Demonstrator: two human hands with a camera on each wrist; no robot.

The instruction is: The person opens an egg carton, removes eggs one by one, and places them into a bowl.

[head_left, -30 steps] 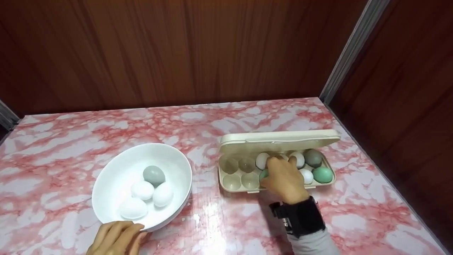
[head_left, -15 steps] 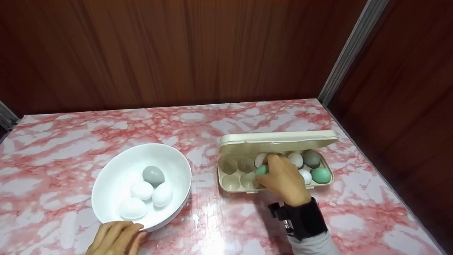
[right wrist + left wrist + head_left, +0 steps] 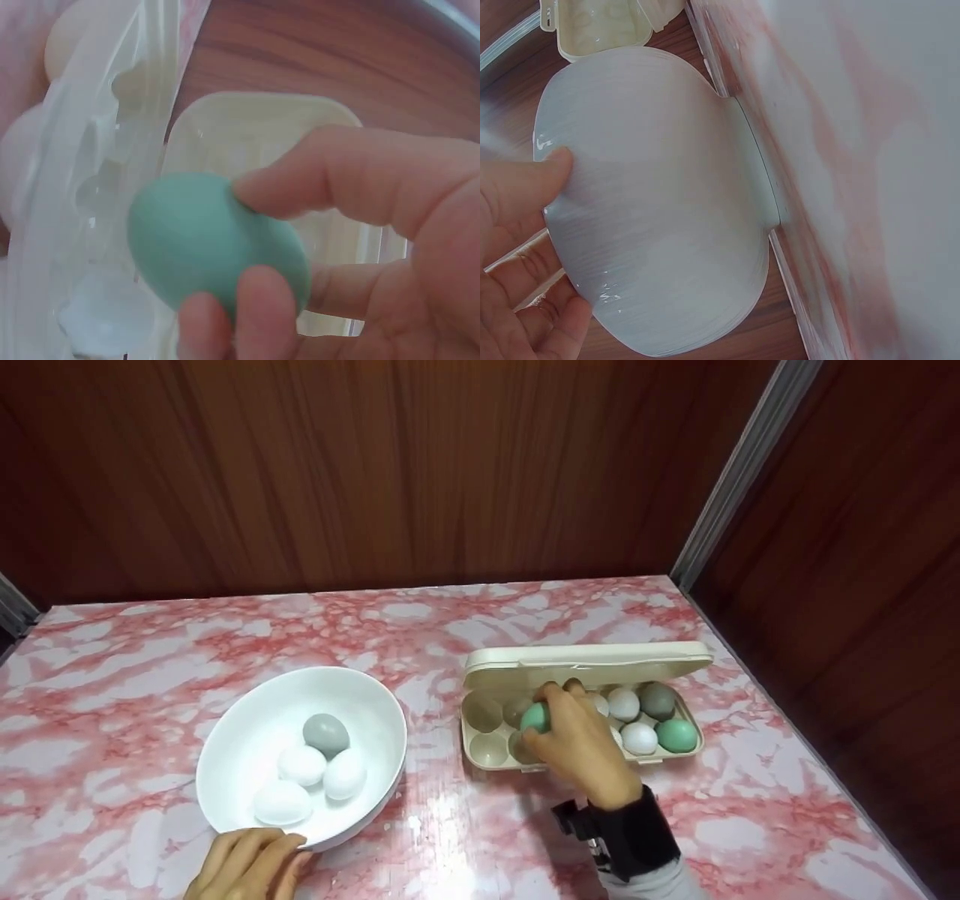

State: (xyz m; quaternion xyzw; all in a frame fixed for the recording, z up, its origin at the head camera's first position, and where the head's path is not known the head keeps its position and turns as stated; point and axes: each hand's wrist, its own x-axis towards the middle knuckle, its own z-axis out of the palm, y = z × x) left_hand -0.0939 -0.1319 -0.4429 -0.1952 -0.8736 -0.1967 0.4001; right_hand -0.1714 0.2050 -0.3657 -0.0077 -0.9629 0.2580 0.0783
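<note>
My right hand (image 3: 574, 735) pinches a green egg (image 3: 535, 718) just above the left half of the open cream egg carton (image 3: 487, 671). In the right wrist view the green egg (image 3: 214, 244) sits between thumb and fingers (image 3: 352, 176), over the carton's hollow cups. Further eggs, white, grey and green, fill the carton's right cups. My left hand (image 3: 244, 866) holds the near rim of the white bowl (image 3: 240, 720), which contains three white eggs and a grey egg (image 3: 326, 733). In the left wrist view, the thumb (image 3: 521, 187) presses on the bowl's outer wall (image 3: 660, 217).
The bowl and carton stand on a pink marbled table (image 3: 135, 645). Wood panel walls close the back and the right side, with a metal corner strip (image 3: 731, 480) at the right rear.
My right hand has lifted the green egg out of a carton cup and moved it left and up. The left hand and bowl stay still.
</note>
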